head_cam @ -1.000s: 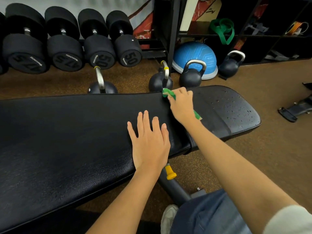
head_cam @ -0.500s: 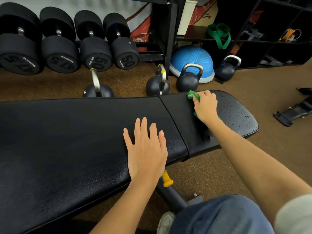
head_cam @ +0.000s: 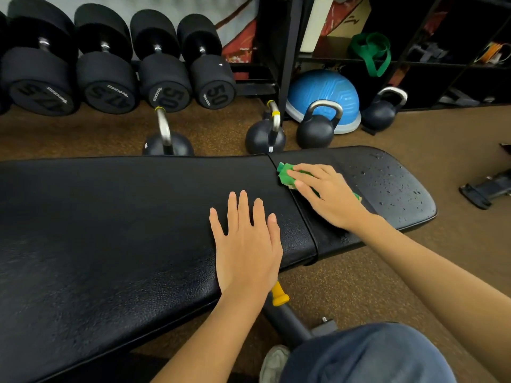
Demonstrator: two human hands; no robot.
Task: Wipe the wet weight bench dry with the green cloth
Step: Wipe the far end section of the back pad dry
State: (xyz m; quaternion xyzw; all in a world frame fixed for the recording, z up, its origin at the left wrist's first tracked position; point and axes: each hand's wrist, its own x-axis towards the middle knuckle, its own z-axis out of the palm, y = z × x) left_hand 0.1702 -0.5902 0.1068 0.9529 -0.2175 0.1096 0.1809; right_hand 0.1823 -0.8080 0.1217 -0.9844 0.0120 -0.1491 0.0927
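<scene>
Behind the weight bench [head_cam: 110, 217], dumbbells [head_cam: 210, 78] read "50" and "47.5"

Black weight bench [head_cam: 138, 230] flat, droplets on seat pad; green cloth [head_cam: 284, 175] crumpled near pad seam.

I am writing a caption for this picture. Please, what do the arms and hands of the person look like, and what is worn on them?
Both forearms are bare. The left hand and right hand wear no gloves, rings or watch. A light grey sleeve edge shows at the frame's lower right corner, on the right upper arm. No sleeve shows on the left arm.
</scene>
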